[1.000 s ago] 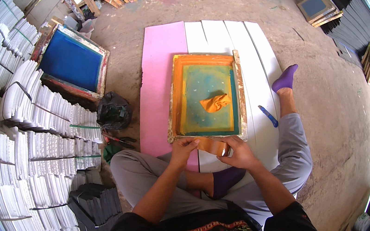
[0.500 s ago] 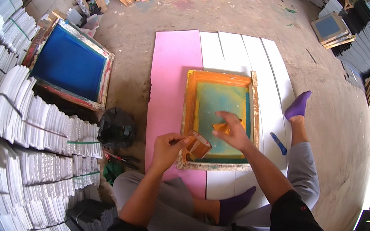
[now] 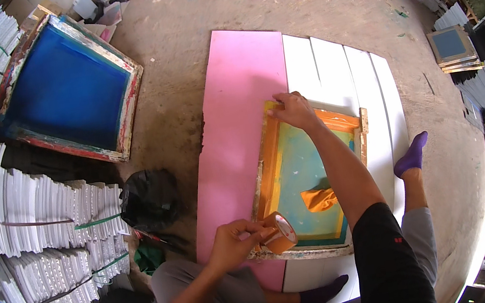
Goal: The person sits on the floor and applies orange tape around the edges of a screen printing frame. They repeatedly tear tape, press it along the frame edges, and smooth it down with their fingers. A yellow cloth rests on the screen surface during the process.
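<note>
just the one view here: a wide fisheye, the left cam of a side-by-side pair worn on the head, looking steeply down and forward. it's upright and not mirrored, so left is the person's left. pretty close range, with the bare left hand (image 3: 236, 244) and bare right hand (image 3: 295, 112) in the middle area, right over the rectangular wood-framed teal-and-orange screen (image 3: 300, 168). it reaches out to bundled stacks of thin white sheets (image 3: 39, 209) on the left and grey-brown floor (image 3: 457, 197) on the right, straight edges bowing outward.
</note>
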A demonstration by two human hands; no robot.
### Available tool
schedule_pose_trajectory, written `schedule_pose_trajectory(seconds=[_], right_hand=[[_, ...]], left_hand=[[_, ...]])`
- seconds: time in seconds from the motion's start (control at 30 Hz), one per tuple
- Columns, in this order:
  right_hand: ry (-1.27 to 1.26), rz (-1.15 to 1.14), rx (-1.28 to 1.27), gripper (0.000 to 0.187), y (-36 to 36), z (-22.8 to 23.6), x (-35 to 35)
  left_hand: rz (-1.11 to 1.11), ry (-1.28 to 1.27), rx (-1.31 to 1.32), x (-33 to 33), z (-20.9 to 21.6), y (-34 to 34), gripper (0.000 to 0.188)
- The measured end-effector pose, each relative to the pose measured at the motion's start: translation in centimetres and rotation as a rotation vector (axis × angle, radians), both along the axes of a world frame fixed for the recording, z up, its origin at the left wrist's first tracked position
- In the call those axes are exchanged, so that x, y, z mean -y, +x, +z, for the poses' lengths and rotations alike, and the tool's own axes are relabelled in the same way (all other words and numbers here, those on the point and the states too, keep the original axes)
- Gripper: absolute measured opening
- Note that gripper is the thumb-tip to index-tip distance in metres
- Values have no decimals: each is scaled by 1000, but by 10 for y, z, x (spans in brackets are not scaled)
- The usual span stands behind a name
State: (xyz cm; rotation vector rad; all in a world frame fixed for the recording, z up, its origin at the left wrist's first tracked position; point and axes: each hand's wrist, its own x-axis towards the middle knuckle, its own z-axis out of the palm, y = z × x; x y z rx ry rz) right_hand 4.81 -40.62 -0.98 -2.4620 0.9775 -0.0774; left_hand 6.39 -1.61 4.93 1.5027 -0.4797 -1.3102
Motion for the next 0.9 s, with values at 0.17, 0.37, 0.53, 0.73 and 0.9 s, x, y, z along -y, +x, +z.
schedule_pose_trajectory(seconds=[0.17,0.37,0.53,0.73,0.9], right_hand=[[32,-94,-86,50,9,5,-1],[-78,-146,-188,46,21,4,-3],[-21,-182,-233,47,29,1,-2],[451,-146,53,48,-2,-31,62],[243,-53,40,40,-2,-34,43]], left_hand=[[16,-51,-38,2,0,-4,17],[8,-53,-25,3,-1,-1,17],[29,-54,-101,0,1,-5,17],[-21,-24,-56,2,0,-8,18],[-13,40,-71,3,2,-8,16]])
